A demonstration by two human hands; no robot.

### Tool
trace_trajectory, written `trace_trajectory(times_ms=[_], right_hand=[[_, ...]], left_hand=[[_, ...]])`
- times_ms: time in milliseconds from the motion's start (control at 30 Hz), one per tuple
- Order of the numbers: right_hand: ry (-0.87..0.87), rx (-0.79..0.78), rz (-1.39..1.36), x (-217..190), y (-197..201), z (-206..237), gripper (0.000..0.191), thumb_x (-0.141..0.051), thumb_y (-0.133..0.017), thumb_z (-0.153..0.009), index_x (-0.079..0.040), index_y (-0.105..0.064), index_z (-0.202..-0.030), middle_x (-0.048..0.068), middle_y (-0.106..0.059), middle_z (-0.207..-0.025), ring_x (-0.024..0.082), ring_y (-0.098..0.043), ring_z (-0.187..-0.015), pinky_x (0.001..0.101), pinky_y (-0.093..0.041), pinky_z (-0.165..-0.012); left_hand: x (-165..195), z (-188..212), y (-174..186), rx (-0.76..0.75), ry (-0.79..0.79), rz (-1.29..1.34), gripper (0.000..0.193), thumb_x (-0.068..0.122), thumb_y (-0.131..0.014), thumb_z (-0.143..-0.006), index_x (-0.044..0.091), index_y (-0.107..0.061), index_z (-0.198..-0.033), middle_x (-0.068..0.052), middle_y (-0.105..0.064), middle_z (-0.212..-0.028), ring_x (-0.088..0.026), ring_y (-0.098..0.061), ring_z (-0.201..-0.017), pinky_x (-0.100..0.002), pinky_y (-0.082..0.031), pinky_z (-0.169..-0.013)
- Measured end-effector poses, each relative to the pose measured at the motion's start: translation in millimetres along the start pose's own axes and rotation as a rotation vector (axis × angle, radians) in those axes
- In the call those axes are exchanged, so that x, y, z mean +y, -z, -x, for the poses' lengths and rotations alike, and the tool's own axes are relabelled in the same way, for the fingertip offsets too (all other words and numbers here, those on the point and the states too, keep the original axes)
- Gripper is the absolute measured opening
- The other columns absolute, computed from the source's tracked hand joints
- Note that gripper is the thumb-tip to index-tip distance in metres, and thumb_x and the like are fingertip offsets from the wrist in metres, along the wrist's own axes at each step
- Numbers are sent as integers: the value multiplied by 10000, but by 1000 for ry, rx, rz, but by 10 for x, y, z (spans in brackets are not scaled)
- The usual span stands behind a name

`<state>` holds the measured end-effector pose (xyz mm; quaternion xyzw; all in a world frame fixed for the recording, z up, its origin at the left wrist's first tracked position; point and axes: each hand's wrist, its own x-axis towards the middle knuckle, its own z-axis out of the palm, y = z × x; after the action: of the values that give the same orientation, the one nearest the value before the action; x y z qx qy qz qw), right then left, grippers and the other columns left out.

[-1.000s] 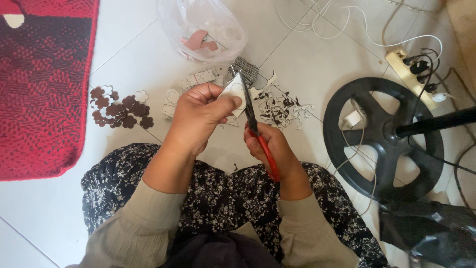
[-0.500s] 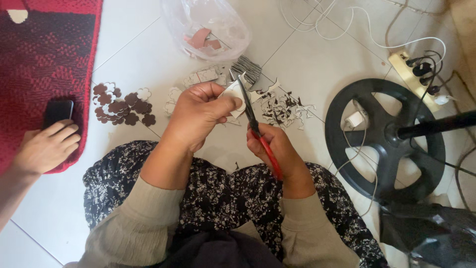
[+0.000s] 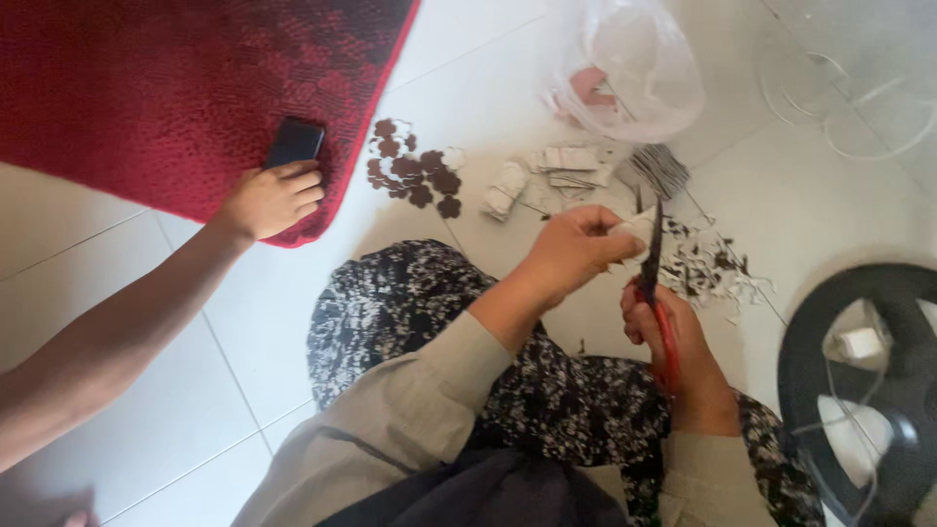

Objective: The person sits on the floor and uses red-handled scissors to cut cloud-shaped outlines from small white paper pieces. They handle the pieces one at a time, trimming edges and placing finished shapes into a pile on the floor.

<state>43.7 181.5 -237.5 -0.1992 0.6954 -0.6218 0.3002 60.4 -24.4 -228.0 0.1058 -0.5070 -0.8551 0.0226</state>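
I sit on a white tiled floor with patterned trousers. My left hand (image 3: 571,252) pinches a small pale paper piece (image 3: 636,228) at its fingertips. My right hand (image 3: 673,337) grips red-handled scissors (image 3: 656,283), whose dark blades point up and meet the paper. Paper scraps (image 3: 712,265) lie on the floor just beyond both hands. Brown flower-shaped cutouts (image 3: 415,176) lie farther to the left, with folded white paper pieces (image 3: 566,164) beside them.
Another person's hand (image 3: 275,198) reaches in from the left and rests on a dark phone (image 3: 295,142) on the red rug (image 3: 176,88). A clear plastic bag (image 3: 634,68) lies at the top. A black round fan base (image 3: 864,381) sits at the right.
The view has swung left, so everything sits further right in frame. The other person's hand entered from the left and now rests on the phone at the rug's edge. My hands still cut.
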Motion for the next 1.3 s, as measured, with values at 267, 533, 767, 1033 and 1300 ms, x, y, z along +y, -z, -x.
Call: trace_trajectory(times_ms=[267,533,767,1033,1300], right_hand=[[57,-44,35,78,-245,-128,526,-536,-572,-984,-11,-573,-1024,27,-493,-813,154,-453,-744,296,-374,-681],[35,-79,26,50,-354,-208,591,-608,-565,-974,-18,-568,-1004,29,-484,-824,165,-451,-758,302,-363,-693],[115,-119,82,-298,-297,-126,626,-643,-507,-1017,-22,-572,-1063,20,-514,-867,141,-481,-795,290,-402,-737],[92,-109,-35,-633,-245,-1,739,-705,-613,-935,-9,-582,-1180,26,-532,-941,141,-496,-855,292,-450,-790],[106,-26,-12,-574,-54,99,762,-743,-653,-876,-21,-608,-1113,3,-535,-908,105,-496,-831,248,-427,-733]], left_hand=[[28,58,146,17,-40,38,231,104,-783,-829,-8,-701,-1014,-53,-720,-892,-106,-650,-779,-244,-524,-702],[-21,58,249,22,-42,90,257,102,-793,-842,-27,-690,-1040,-71,-714,-911,-112,-648,-788,-264,-523,-709],[34,18,162,-37,18,50,212,103,-776,-862,-6,-671,-1011,-50,-716,-873,-120,-657,-762,-275,-532,-705],[496,231,-84,-107,84,167,116,28,-723,-888,-17,-640,-955,-88,-709,-805,-146,-650,-634,-283,-527,-606],[602,261,-351,-82,95,107,94,42,-728,-872,22,-648,-916,-58,-714,-811,-118,-649,-649,-252,-504,-624]])
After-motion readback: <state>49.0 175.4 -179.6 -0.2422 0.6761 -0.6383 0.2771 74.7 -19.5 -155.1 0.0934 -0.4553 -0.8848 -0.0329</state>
